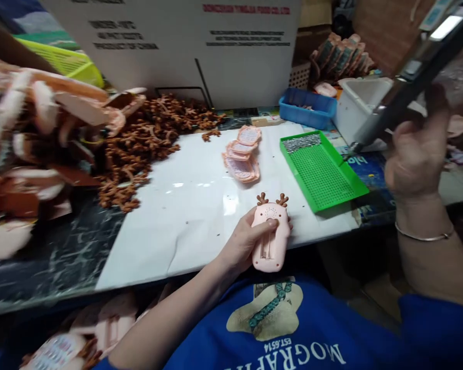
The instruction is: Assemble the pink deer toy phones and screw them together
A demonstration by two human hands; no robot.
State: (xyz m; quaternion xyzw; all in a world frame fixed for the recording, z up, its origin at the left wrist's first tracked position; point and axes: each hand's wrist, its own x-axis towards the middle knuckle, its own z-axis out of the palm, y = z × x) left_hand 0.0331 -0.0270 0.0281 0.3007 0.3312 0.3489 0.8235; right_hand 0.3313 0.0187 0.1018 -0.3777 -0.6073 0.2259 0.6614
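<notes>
Head view is showing a person in a blue shirt sitting at a table [54, 257] with a white sheet [185, 205] on it. The left hand [241, 241] is gripping a pink deer [270, 237], with the thumb lying across its back. The deer is sitting at about 6 o'clock in the picture, right at the near edge of the sheet. Its two brown horns [272, 199] are pointing to 12 o'clock.

The right hand [416, 154], at 3 o'clock, is wrapping tight round a screwdriver [409, 87]. A thin bracelet [424, 236] is hanging on that wrist. The screwdriver is slanting up toward 1 o'clock, and its tip is hanging just beside the right edge of a green tray [324, 177]. Tiny screws [303, 142] are lying in the far end of the tray.

A stack of pink plates [242, 156] is lying at 11 o'clock from the deer, well apart from it. A pile of loose brown horns [146, 139] is spreading out at 10 o'clock. A blue bin [306, 105] is standing at 12 o'clock from the tray, with a white tub [360, 103] just beside it at 3 o'clock. A blurry heap of pink and brown toys [31, 149] is filling the 9 o'clock side. A big box [177, 46] is standing at 12 o'clock.
</notes>
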